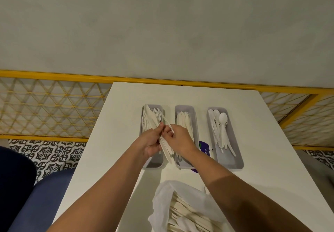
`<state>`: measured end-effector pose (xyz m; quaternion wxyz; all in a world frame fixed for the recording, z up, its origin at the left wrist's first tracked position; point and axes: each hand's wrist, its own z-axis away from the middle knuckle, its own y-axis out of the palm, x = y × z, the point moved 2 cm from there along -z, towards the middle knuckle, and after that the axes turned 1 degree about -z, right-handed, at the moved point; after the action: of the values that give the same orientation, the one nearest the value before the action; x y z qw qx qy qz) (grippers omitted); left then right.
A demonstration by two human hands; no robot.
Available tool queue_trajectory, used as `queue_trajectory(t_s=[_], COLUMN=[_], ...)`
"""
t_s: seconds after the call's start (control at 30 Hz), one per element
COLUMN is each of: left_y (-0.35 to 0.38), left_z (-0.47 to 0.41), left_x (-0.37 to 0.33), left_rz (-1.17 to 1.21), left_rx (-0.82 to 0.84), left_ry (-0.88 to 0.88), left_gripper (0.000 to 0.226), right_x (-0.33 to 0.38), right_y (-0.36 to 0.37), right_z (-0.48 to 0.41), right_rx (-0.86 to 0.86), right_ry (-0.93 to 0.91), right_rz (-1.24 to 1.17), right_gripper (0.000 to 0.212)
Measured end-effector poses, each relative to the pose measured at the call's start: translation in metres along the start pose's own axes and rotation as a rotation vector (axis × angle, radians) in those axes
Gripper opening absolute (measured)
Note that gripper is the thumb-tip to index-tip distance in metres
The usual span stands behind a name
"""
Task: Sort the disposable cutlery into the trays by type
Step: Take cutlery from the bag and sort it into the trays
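Arms outstretched above the leftmost grey plastic tray: left hand clutches a white plastic cutlery bundle, right hand pinches one piece.

Your left forearm and right forearm reach forward from the bottom of the view and converge, wrists close together. Your left grip has its palm turned partly toward you, fingers curled round a bundle of white cutlery. Your right grip shows its back, thumb and fingertips pinching a single slim piece beside the bundle. The fingertips of both nearly meet.
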<state>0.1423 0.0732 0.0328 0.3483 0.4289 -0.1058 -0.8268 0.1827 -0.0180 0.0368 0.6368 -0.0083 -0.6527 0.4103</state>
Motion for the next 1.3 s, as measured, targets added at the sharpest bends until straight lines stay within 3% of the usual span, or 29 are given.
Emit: queue_trajectory(t_s=[0.2, 0.4, 0.67, 0.77, 0.93, 1.2, 1.3], left_y=[0.005, 0.007, 0.004, 0.002, -0.002, -0.003, -0.003], left_z=[-0.003, -0.006, -0.011, -0.01, -0.009, -0.007, -0.006], left_x=[-0.001, 0.001, 0.003, 0.002, 0.0, 0.003, 0.004], left_rz=[-0.082, -0.115, -0.165, -0.172, -0.152, -0.139, -0.156], left_rx=[-0.027, -0.004, -0.014, -0.02, 0.047, 0.193, 0.206], left_ry=[0.018, 0.035, 0.044, 0.048, 0.034, 0.006, -0.001], left_gripper=[0.027, 0.025, 0.025, 0.024, 0.022, 0.027, 0.031], right_x=[-0.004, -0.009, -0.026, -0.043, -0.066, -0.061, -0.041], right_y=[-0.004, -0.012, -0.016, -0.021, -0.019, -0.011, -0.022], right_z=[0.002, 0.001, -0.009, -0.018, -0.029, -0.035, -0.032], right_rx=[-0.016, 0.065, 0.03, -0.057, 0.006, -0.086, -0.182], right_ry=[0.039, 0.09, 0.166, 0.299, 0.441, 0.323, 0.197], right_rz=[-0.045, -0.204, -0.074, -0.052, 0.072, 0.283, 0.125], right_gripper=[0.029, 0.02, 0.027, 0.025, 0.022, 0.035, 0.031])
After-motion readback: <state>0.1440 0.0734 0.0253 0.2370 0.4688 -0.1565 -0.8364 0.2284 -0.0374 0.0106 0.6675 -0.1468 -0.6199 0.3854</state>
